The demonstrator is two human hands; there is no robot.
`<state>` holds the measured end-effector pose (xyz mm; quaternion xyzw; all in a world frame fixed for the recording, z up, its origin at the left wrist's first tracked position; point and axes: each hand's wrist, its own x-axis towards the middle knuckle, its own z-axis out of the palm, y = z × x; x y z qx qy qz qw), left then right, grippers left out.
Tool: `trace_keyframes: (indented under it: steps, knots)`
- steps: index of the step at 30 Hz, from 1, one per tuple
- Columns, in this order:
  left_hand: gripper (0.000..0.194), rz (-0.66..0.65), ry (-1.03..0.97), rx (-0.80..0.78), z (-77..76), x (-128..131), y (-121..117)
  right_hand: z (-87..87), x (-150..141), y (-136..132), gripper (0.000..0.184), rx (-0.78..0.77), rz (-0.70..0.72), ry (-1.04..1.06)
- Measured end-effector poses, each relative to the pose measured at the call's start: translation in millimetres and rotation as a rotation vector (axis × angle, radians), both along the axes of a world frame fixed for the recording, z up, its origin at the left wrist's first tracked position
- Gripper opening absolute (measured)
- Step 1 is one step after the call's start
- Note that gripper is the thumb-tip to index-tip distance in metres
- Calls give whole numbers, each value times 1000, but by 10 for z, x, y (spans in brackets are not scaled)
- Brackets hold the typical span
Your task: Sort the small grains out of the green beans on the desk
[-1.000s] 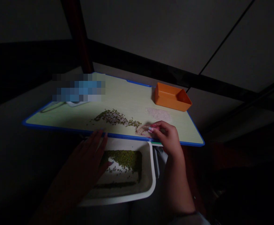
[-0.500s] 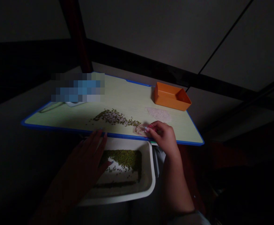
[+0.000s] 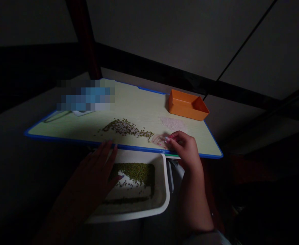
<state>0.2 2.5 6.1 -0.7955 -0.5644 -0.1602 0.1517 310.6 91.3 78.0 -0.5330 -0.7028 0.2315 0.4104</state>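
My right hand pinches a clear plastic piece with pinkish marks at the near edge of the table, its fingers closed on the piece's right side. Left of the piece lies a mixed heap of green beans and pale grains. Beyond my right hand is a patch of pale, rice-like grains. My left hand is open, fingers spread, over the left part of a white tray, with its fingertips by the table's edge. Green beans lie inside the tray, partly hidden by that hand.
An orange box stands at the back right of the pale, blue-edged table. At the back left, a blurred-out patch covers something blue, with a white edge below it. A wall rises behind the table; the surroundings are dark.
My right hand and the clear plastic piece shifted slightly left, towards the mixed heap, then back right. My left hand, the tray and the orange box have stayed put.
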Motion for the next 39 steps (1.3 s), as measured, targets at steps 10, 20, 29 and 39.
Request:
trace_keyframes:
  steps: [10,20,29,39]
  knots:
    - [80,9,-8,-24,20,16,-10,15,17,8,16,5,-42,-31]
    - [80,9,0,-23,27,18,-12,-75,-48,63,16,27,-79,-37]
    - [81,-5,16,-2,35,17,-9,-112,-86,79,16,51,-88,-51]
    - [80,-12,-2,-3,48,17,-16,-36,-191,42,14,33,5,29]
